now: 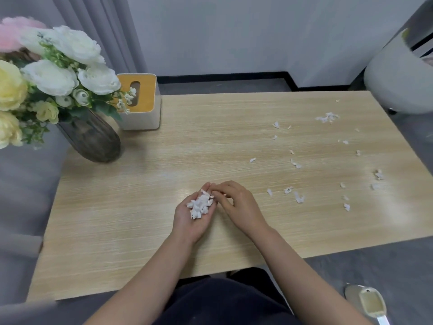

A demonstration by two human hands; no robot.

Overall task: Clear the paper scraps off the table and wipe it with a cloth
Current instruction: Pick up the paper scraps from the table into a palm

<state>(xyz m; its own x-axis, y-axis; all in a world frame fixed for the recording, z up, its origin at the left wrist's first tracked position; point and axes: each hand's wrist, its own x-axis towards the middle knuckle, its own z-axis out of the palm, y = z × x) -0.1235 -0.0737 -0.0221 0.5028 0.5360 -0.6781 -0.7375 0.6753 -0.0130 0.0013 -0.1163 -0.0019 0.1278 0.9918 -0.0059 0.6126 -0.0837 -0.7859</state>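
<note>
My left hand (187,221) lies palm up near the middle of the wooden table (140,195), cupped under a small heap of white paper scraps (200,205). My right hand (236,205) is right beside it, palm down, fingertips touching the top of the heap. Whether they pinch a scrap I cannot tell. Several loose white scraps (298,198) lie scattered over the right half of the table, with a small cluster (327,118) near the far right corner. No cloth is in view.
A dark vase (93,139) with white and yellow flowers stands at the table's far left. Behind it sits a white tissue box with a yellow lid (143,102). A white rounded seat (398,73) stands off the far right corner. A dustpan-like object (367,301) lies on the floor, lower right.
</note>
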